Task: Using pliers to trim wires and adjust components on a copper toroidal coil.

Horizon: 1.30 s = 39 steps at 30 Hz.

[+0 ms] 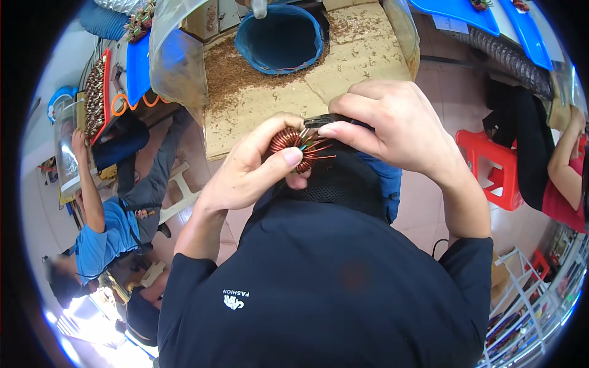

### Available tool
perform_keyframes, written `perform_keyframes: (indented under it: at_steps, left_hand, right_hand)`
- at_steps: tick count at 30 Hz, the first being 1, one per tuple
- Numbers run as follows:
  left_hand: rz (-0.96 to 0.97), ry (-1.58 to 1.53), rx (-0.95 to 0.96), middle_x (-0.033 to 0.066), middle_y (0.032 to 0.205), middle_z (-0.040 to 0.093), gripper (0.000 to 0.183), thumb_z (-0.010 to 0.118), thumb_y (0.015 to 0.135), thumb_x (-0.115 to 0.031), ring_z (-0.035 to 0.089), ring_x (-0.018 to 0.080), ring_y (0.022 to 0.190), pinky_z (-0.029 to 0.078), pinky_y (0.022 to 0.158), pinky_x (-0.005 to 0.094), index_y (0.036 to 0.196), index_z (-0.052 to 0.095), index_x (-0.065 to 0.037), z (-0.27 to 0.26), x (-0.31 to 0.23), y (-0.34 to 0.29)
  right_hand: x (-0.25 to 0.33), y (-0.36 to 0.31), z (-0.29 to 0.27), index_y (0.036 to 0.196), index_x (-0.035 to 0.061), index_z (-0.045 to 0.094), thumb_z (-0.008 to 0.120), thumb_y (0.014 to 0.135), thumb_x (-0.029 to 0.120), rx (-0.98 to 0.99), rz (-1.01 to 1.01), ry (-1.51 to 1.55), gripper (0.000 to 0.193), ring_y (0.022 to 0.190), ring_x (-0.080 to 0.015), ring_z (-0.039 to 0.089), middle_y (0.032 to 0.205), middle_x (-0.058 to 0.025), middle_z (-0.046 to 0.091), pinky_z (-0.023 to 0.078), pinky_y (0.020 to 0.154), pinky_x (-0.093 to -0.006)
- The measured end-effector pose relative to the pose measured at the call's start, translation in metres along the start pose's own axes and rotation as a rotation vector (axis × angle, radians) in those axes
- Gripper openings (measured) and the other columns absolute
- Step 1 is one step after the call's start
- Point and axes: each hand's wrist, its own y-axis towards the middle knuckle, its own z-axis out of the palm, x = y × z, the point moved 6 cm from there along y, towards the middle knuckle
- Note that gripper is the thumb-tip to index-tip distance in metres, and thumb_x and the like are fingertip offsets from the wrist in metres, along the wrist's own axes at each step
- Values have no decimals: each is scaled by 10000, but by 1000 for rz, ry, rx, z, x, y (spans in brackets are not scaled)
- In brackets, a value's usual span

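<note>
A ring-shaped coil (pixel 286 141) wound with copper-coloured wire sits in my left hand (pixel 242 172), pinched between the thumb and fingers. Several loose wire ends stick out of its right side. My right hand (pixel 396 126) grips a dark hand tool like pliers or cutters (pixel 334 120), its tip pointing left at the top of the coil. Whether the jaws are closed on a wire is too small to tell. The fingers behind the coil are partly hidden.
Beyond my hands, a blue-lined round opening (pixel 241 49) lies in a cardboard-covered bench (pixel 362 37) strewn with copper-coloured scraps. Clear plastic sheeting (pixel 178 67) flanks it. A red stool (pixel 491 168) stands at right. Co-workers sit at left (pixel 104 227) and right (pixel 567 165).
</note>
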Motion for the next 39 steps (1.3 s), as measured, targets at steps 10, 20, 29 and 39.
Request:
perform_keyframes:
  at_steps: [10, 20, 29, 39]
  left_hand:
    - [24, 333, 37, 46, 900, 597, 227, 568, 964, -178, 533, 108, 832, 454, 777, 277, 1125, 582, -20, -2, -5, -9]
    - [-88, 52, 29, 0, 861, 596, 267, 516, 1004, -246, 555, 48, 660, 437, 571, 188, 1165, 567, -38, 0, 12, -9]
    - [86, 100, 34, 11, 902, 573, 259, 546, 989, -208, 530, 77, 787, 438, 705, 235, 1163, 552, -17, 1, 3, -8]
    - [-115, 99, -29, 48, 915, 584, 310, 548, 1023, -202, 566, 100, 824, 472, 672, 249, 1284, 504, -41, -10, 6, 0]
  right_hand:
    - [-2, -3, 5, 765, 82, 652, 652, 936, 416, 122, -39, 50, 375, 652, -329, 649, 651, -115, 610, 507, 578, -433]
    - [-1, -8, 8, 745, 68, 637, 630, 949, 412, 116, 22, 80, 400, 645, -355, 639, 646, -133, 609, 498, 570, -454]
    - [11, -7, -2, 751, 79, 642, 624, 939, 443, 131, -14, -52, 409, 656, -311, 671, 656, -97, 626, 522, 580, -419]
    - [7, 9, -17, 940, 59, 659, 702, 895, 308, 39, -33, -158, 257, 758, -296, 642, 788, -94, 619, 506, 657, -392]
